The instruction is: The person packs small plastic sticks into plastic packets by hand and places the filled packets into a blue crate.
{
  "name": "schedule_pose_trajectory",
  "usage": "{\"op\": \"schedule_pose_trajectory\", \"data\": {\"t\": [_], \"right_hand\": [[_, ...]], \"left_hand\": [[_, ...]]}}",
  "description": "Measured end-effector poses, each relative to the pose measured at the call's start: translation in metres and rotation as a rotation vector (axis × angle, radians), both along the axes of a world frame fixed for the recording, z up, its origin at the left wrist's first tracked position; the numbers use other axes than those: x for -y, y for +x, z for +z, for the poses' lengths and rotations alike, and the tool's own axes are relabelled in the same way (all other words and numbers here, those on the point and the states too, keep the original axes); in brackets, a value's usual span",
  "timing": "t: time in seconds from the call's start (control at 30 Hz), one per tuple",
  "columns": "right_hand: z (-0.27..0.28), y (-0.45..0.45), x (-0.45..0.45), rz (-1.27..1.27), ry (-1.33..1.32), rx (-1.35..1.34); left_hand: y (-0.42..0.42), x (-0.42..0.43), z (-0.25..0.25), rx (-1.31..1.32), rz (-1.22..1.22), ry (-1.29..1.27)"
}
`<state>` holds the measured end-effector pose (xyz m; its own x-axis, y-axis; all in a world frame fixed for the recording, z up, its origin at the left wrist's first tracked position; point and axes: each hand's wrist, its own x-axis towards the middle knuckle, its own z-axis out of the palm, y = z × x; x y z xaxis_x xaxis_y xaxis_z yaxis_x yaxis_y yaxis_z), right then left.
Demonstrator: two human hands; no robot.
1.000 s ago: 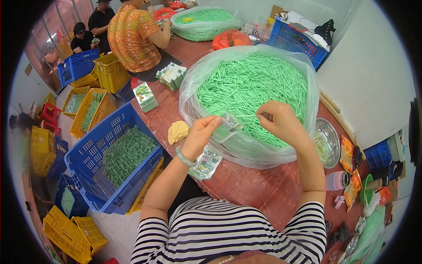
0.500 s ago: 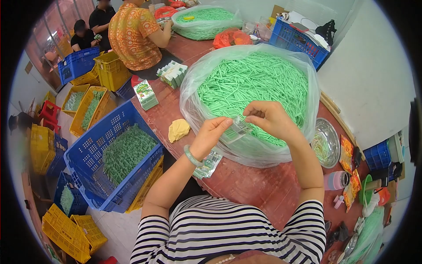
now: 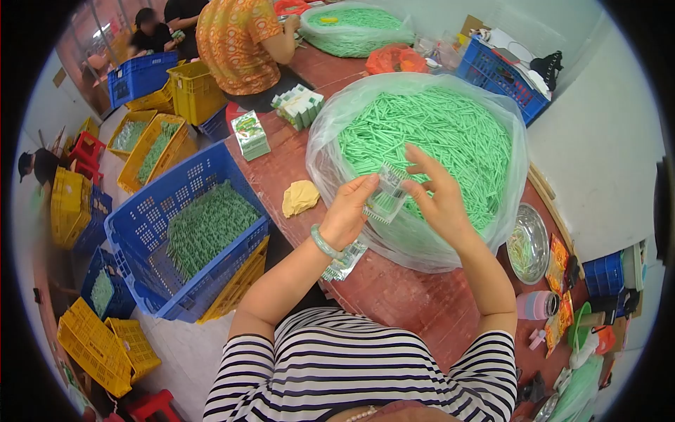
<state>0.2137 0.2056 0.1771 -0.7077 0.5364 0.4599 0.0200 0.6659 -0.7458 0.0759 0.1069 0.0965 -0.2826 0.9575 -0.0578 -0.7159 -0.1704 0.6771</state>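
Note:
My left hand (image 3: 346, 214), with a pale bangle (image 3: 325, 243) at the wrist, pinches the left edge of a small clear printed plastic packet (image 3: 386, 197). Beside the packet's right edge is my right hand (image 3: 443, 200), its fingers spread and its thumb close to the plastic; whether the thumb touches it I cannot tell. Both hands are over the near rim of a big clear plastic bag (image 3: 325, 151) full of light green thin sticks (image 3: 429, 126). More printed packets (image 3: 346, 261) lie at the table edge below my left wrist.
A yellow cloth (image 3: 301, 197) and stacked packets (image 3: 251, 136) lie on the red table (image 3: 394, 299). At left stands a blue crate (image 3: 151, 225) holding green bundles. To the right are a metal bowl (image 3: 538, 243) and a pink bottle (image 3: 536, 305). A person in orange (image 3: 238, 46) works beyond.
The packet has turned to show its flat side. My right hand has gone from pinching at the packet to spread fingers. The camera view has shifted slightly.

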Motion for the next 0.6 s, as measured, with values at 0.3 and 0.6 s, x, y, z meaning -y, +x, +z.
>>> {"op": "schedule_pose_trajectory", "data": {"t": [0.3, 0.6], "right_hand": [[0.003, -0.047, 0.021, 0.286, 0.009, 0.218], [-0.015, -0.136, 0.097, 0.538, 0.658, 0.243]], "left_hand": [[-0.055, 0.045, 0.012, -1.033, 0.088, 0.053], [-0.133, 0.139, 0.021, -1.307, 0.270, -0.152]]}}
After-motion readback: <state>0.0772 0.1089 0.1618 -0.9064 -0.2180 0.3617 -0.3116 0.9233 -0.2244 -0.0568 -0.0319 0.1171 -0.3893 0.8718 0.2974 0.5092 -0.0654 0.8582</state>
